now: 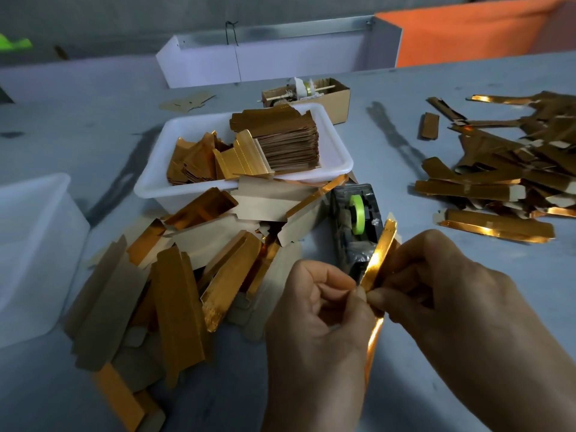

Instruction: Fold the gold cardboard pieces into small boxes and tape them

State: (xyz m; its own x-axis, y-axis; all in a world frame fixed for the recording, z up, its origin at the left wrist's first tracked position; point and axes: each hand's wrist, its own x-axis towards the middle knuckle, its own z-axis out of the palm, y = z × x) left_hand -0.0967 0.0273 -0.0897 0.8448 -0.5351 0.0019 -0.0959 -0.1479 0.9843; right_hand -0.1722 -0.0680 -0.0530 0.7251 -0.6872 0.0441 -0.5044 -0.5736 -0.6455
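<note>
close in front of us, both hands pinch one gold cardboard piece (378,260); our left hand (318,316) has thumb and forefinger clamped on its near edge, and our right hand (448,294) has its fingers curled round the same strip from the other side, so the piece stands tilted up between them, above the bench (405,145); just behind it sits a dark tape dispenser (355,226) with a green roll (357,213), partly hidden by the strip; to the left lies a loose heap of gold pieces (187,275), some showing gold, some plain brown backs, crowding up to our left hand; beyond that heap a white tray (339,157) holds a neat stack and a jumble of more pieces; a second pile (514,169) spreads across the right of the bench, well apart from the hands; a translucent white bin (34,244) stands at the left edge, and a small open brown carton (336,101) sits behind the tray; the bench is pale grey with dark smears; at the back we see a white trough (265,63) and an orange panel (483,32).
</note>
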